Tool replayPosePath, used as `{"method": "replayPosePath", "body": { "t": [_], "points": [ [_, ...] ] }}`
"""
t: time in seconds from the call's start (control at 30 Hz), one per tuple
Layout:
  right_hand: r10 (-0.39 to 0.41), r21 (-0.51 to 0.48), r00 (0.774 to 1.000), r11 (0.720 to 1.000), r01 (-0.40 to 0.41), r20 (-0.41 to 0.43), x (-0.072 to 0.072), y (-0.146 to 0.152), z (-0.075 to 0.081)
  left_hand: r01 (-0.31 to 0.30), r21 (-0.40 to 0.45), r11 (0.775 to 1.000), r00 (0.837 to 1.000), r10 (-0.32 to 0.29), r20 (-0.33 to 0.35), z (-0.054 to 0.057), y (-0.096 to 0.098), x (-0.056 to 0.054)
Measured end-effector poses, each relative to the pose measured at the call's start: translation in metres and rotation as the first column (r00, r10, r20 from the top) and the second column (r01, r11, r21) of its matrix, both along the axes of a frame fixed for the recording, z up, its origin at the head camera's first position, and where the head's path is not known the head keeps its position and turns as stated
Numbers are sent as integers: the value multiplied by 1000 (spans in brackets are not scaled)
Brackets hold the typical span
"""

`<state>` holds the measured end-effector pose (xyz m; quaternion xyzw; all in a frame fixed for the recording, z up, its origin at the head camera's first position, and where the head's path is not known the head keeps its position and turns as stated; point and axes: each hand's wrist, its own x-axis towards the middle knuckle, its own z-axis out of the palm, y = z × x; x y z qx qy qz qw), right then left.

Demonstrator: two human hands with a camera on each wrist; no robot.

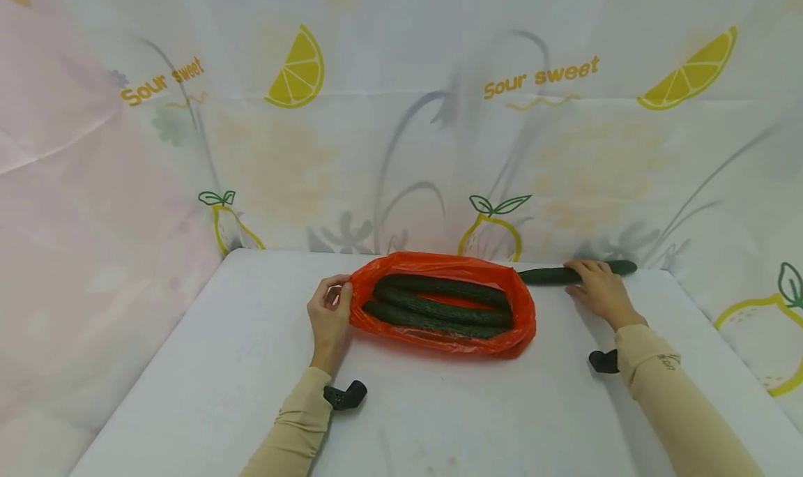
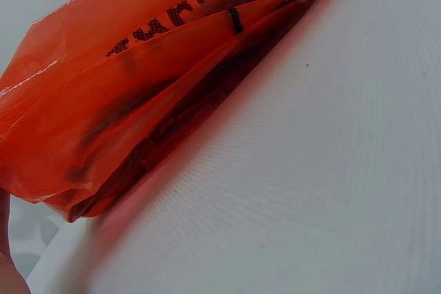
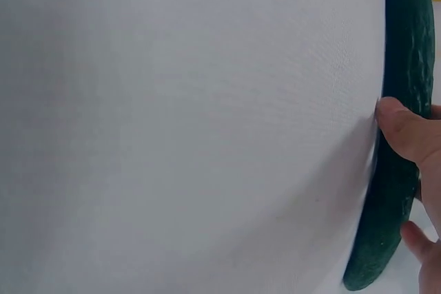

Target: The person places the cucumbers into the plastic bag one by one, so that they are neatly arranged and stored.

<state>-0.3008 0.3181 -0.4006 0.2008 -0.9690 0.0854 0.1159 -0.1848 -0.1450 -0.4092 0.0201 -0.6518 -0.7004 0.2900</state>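
A red plastic bag (image 1: 525, 323) lies with its mouth spread wide on the white table. Inside it, several dark green cucumbers (image 1: 448, 314) lie side by side. My left hand (image 1: 330, 320) pinches the bag's left rim between thumb and fingers; in the left wrist view the bag's side (image 2: 103, 94) shows black print. At the table's back edge, right of the bag, lies one more cucumber (image 1: 548, 276). My right hand (image 1: 599, 292) grips it around the middle, thumb on the near side, as the right wrist view shows along the cucumber (image 3: 406, 46).
The white table (image 1: 477, 414) ends at the back against a hanging cloth (image 1: 401, 149) printed with lemons and words. Cloth also hangs at both sides. A black wrist camera (image 1: 346, 395) sits on the left sleeve, another camera (image 1: 603, 361) on the right.
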Motion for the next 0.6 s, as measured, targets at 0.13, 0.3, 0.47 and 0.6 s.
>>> {"method": "replayPosePath", "body": {
  "t": [0.13,0.3,0.47,0.6],
  "points": [
    [-8,17,1000,1000,8,-10,0,1,-1,3,-1,1000,1000,-3,6,1,1,0],
    [-10,-7,999,1000,10,-47,1,2,0,5,-11,1000,1000,-5,20,3,2,1],
    [2,-24,998,1000,-3,-60,0,1,0,2,-12,1000,1000,-1,31,4,1,2],
    [19,-26,999,999,-21,-46,-4,1,-1,2,-10,1000,999,-2,39,4,1,2]
  ]
}}
